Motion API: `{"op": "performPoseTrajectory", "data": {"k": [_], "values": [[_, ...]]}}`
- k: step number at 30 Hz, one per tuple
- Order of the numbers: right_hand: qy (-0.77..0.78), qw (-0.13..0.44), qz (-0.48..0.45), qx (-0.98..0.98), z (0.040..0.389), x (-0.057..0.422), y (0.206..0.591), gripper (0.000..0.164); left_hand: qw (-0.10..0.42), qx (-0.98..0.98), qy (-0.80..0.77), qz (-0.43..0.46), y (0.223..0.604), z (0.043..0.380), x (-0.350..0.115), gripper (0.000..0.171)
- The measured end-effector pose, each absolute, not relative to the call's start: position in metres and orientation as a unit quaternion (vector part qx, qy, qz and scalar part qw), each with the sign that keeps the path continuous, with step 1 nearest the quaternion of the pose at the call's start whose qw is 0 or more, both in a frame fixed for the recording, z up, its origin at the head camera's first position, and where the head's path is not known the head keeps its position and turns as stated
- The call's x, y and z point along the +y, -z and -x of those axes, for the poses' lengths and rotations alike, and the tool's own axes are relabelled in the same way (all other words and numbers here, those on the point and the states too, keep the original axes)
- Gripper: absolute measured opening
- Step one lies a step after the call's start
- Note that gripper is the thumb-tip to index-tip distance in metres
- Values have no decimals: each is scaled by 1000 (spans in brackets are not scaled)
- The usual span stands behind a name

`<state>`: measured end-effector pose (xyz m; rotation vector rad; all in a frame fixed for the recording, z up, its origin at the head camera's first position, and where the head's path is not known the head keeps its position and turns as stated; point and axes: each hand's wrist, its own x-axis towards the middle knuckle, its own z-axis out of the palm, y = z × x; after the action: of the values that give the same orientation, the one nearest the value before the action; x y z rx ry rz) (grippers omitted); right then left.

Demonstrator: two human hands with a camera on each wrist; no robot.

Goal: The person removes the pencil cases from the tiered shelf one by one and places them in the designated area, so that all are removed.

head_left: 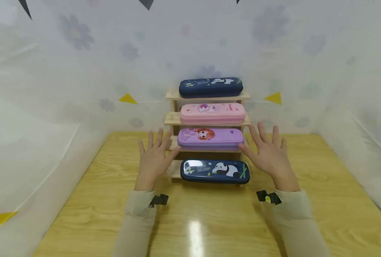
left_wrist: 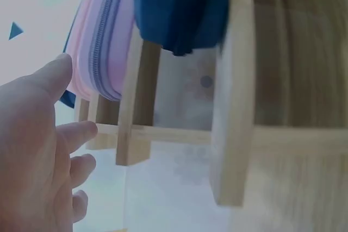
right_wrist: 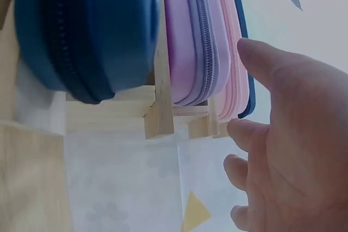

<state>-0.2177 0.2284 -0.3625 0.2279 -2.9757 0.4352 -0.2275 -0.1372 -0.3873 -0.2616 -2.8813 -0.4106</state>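
Note:
A stepped wooden rack (head_left: 174,170) bears pencil cases, one on each tier. On the lowest tier lies a dark blue panda pencil case (head_left: 214,172). Above it is a purple pencil case (head_left: 211,139) with a red-haired girl, then a pink rabbit pencil case (head_left: 213,113). Another dark blue panda pencil case (head_left: 211,87) tops the rack. My left hand (head_left: 153,159), fingers spread, is at the rack's left side, its thumb near the purple case's left end. My right hand (head_left: 272,156) spreads likewise on the right, thumb near that case's other end. Neither holds anything.
The rack stands on a yellow wood-grain table (head_left: 113,214) against a flower-patterned white cloth wall (head_left: 158,46). Similar cloth hangs at both sides. Yellow triangles (head_left: 127,99) show on the back cloth. A black strap (head_left: 269,197) is at the right wrist.

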Motion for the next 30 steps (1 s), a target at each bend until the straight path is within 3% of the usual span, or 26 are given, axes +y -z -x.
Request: {"op": "performPoseTrajectory", "data": {"k": [8,16,25,30], "values": [[-148,70,-82,-983,210,234,365,84,112,-980,136,96,397,226,-144,80],[-246,89,-123,-957,212,238,372,76,128,-966,202,100,405,229,-148,79],[-341,180,-164,-908,216,241,387,65,150,-924,337,99,417,236,-148,71],[-395,200,-161,-882,216,239,385,60,158,-896,406,87,420,243,-143,65]]}}
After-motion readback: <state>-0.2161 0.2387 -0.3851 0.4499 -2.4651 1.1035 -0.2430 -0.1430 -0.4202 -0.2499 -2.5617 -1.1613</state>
